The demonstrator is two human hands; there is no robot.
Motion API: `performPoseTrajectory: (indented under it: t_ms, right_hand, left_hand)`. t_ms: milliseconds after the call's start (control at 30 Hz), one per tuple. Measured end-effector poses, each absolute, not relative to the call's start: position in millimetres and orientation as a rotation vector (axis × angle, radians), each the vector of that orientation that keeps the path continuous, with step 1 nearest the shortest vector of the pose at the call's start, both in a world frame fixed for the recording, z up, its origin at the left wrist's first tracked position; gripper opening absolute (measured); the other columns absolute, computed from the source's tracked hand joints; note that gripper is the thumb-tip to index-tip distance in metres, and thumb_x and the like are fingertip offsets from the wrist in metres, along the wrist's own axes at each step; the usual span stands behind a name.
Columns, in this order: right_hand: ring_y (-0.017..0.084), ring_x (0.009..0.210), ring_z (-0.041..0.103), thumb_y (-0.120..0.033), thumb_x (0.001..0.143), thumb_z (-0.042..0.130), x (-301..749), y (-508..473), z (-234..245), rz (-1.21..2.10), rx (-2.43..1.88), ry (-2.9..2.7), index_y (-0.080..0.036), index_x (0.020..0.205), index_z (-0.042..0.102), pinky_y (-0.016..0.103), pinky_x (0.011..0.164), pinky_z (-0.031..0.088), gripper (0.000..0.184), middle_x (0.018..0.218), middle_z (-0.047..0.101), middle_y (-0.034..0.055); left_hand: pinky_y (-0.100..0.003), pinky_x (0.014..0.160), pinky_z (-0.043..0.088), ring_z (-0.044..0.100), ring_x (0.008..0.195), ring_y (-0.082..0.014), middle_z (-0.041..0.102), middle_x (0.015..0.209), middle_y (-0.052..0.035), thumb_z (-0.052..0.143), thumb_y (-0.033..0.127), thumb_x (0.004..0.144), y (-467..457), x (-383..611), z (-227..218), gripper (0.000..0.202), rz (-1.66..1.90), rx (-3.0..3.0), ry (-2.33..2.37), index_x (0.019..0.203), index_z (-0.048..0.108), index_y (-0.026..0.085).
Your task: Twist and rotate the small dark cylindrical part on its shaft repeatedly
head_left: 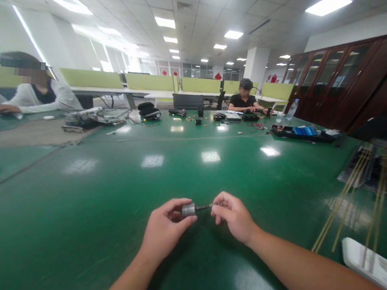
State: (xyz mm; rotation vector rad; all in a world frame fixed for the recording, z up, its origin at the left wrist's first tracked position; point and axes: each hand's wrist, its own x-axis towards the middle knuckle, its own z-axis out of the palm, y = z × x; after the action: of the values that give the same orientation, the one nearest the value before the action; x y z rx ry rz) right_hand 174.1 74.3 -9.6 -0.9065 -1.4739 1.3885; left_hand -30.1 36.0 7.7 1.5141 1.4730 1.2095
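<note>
Above the green tabletop (120,202), my left hand (166,228) grips a short silver metal cylinder (188,209) between thumb and fingers. A thin dark rod (203,207) sticks out from the cylinder's right side. My right hand (234,215) pinches the rod's far end between thumb and forefinger, with the other fingers curled. The rod's tip is hidden in that pinch. Cylinder and rod lie roughly in one line, nearly level. What exact part they form is too small to tell.
Thin wooden sticks (344,199) and a white tray (386,268) lie at the right. Across the table are a black case (149,112), a tray with blue packs (305,132) and a water bottle (292,109). One person (246,100) sits opposite, another (38,91) at the left.
</note>
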Motion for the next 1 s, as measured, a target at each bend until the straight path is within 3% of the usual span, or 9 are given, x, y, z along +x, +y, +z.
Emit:
performPoseTrajectory:
  t_ms: [700,1000]
  right_hand:
    - [0.012,0.052,0.054,-0.029,0.078,0.062,173.9,75.2,-8.1,1.436,-0.889,-1.387,-0.017,0.081,0.055,0.025,0.053,0.038,0.014,0.067,0.063,0.0001]
    - [0.011,0.049,0.054,-0.041,0.09,0.053,171.4,78.9,-10.2,1.409,-0.902,-1.417,-0.017,0.08,0.054,0.024,0.052,0.038,0.026,0.067,0.063,0.0003]
  left_hand:
    - [-0.03,0.072,0.053,0.068,0.079,-0.0225,0.072,0.093,-0.0065,0.08,0.038,0.066,37.1,-31.8,5.5,0.043,1.245,1.452,1.495,0.101,0.068,0.016]
    - [-0.025,0.075,0.051,0.065,0.088,-0.0204,0.07,0.096,-0.0086,0.082,0.047,0.067,42.9,-33.6,5.6,0.054,1.491,1.157,1.415,0.105,0.065,0.012]
